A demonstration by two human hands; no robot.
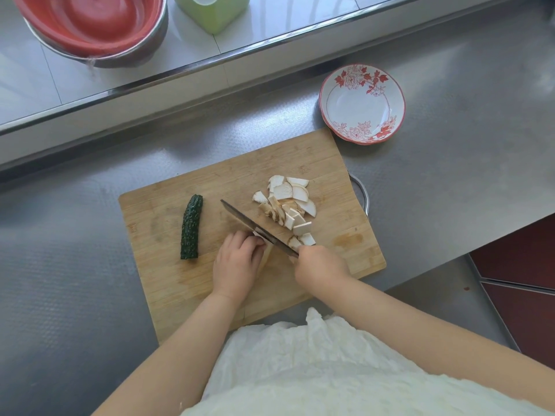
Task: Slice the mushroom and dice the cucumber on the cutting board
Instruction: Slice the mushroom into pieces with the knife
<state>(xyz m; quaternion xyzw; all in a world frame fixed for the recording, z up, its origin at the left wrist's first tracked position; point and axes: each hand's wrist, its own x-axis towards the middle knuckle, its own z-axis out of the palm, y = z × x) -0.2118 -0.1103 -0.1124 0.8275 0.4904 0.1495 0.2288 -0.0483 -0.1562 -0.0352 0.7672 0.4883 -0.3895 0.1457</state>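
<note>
A wooden cutting board (168, 277) lies on the steel counter. A dark green cucumber piece (191, 227) rests whole on its left part. Several pale mushroom slices (290, 205) are heaped on the right part. My left hand (237, 264) presses down the last uncut piece of mushroom (265, 253), mostly hidden under the fingers. My right hand (319, 265) grips the handle of a knife (249, 223), whose blade stands against the left fingertips and on the mushroom piece.
A white dish with red flowers (362, 103) sits off the board's far right corner. A red basin in a steel bowl (90, 28) and a green container (210, 10) stand on the raised ledge behind. The counter edge drops off at the right.
</note>
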